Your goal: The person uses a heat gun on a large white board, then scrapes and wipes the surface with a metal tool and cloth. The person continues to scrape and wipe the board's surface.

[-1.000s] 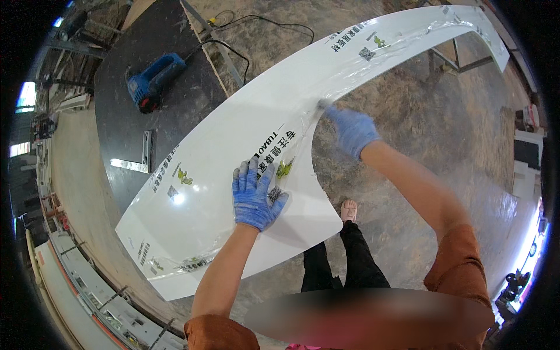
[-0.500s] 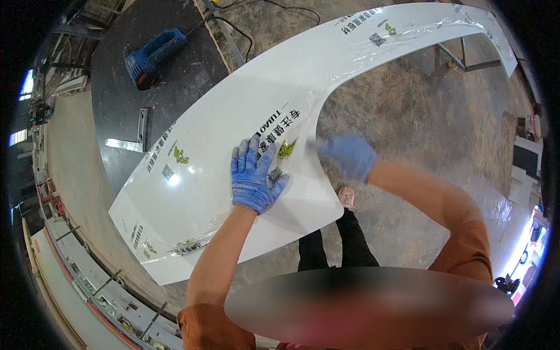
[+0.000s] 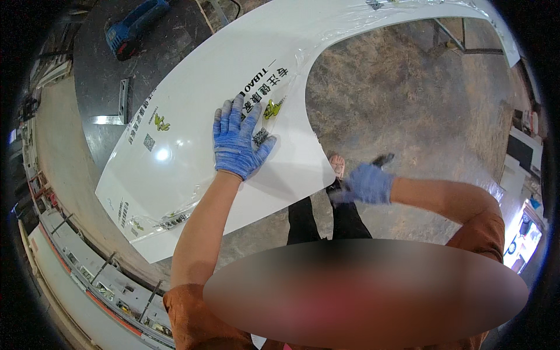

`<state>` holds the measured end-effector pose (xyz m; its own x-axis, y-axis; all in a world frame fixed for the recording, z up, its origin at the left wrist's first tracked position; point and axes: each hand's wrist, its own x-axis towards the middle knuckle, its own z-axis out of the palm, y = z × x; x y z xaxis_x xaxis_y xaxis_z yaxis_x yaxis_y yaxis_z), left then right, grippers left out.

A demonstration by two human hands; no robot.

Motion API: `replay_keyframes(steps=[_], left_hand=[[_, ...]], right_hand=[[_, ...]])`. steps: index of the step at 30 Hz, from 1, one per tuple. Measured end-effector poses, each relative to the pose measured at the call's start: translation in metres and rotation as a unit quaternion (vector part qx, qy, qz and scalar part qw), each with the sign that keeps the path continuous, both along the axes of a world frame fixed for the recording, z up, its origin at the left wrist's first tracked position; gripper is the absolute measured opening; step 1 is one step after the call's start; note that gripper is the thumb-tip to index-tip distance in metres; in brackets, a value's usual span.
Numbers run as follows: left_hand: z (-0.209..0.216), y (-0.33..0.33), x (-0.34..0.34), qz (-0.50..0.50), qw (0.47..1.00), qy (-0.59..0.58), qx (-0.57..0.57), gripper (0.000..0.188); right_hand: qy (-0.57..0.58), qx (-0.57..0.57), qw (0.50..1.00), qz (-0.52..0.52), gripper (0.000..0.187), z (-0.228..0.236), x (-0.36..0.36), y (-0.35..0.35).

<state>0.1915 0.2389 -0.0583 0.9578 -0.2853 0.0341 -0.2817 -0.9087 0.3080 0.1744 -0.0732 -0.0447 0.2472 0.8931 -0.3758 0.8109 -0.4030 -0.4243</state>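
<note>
A large white curved panel [image 3: 192, 111], covered in clear printed film, stretches across the view. Its inner edge sweeps round in a deep curve. My left hand [image 3: 236, 143], in a blue knitted glove, lies flat on the panel with fingers stretched out beside a printed patch. Off the near right corner of the panel, my right hand [image 3: 368, 184], gloved the same way, is closed and smeared by motion. A dark tool [image 3: 383, 160] sticks out past its far side; blur hides its exact kind. The right hand is apart from the panel.
Beneath the panel's far left side is a dark tabletop [image 3: 96, 81]. On it lie a blue power tool [image 3: 131, 29] and a metal square [image 3: 121, 105]. White panels [image 3: 516, 154] stand at the right. My sandalled foot [image 3: 337, 165] shows below the panel edge.
My right hand has moved from the panel's inner curved edge toward me, past the near corner. The left hand stays flat on the same spot. The whole view has shifted.
</note>
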Motion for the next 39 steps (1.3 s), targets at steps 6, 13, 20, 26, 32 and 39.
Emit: replay_keyframes(steps=[6, 13, 20, 26, 32, 39], left_hand=[[-0.003, 0.0, -0.002, 0.006, 1.0, -0.004, 0.019, 0.075], [-0.007, 0.002, 0.0, -0.016, 0.999, -0.034, 0.012, 0.075], [-0.012, 0.002, 0.0, -0.02, 0.999, -0.03, 0.021, 0.075], [-0.014, 0.001, 0.0, -0.027, 0.998, -0.047, 0.036, 0.074], [-0.018, 0.003, 0.0, -0.036, 0.996, -0.072, 0.039, 0.071], [-0.023, 0.005, -0.001, -0.039, 0.996, -0.075, 0.04, 0.073]], right_hand=[[0.047, 0.05, 0.989, -0.128, 0.053, -0.02, 0.02, -0.007], [0.165, -0.095, 0.978, -0.082, 0.043, 0.021, -0.13, 0.005], [0.056, 0.158, 0.75, -0.64, 0.053, -0.008, -0.154, 0.024], [0.019, 0.199, 0.721, -0.663, 0.059, -0.026, -0.142, 0.051], [-0.077, 0.202, 0.713, -0.667, 0.058, -0.017, -0.167, 0.098], [-0.009, 0.292, 0.62, -0.728, 0.072, -0.014, -0.175, 0.091]])
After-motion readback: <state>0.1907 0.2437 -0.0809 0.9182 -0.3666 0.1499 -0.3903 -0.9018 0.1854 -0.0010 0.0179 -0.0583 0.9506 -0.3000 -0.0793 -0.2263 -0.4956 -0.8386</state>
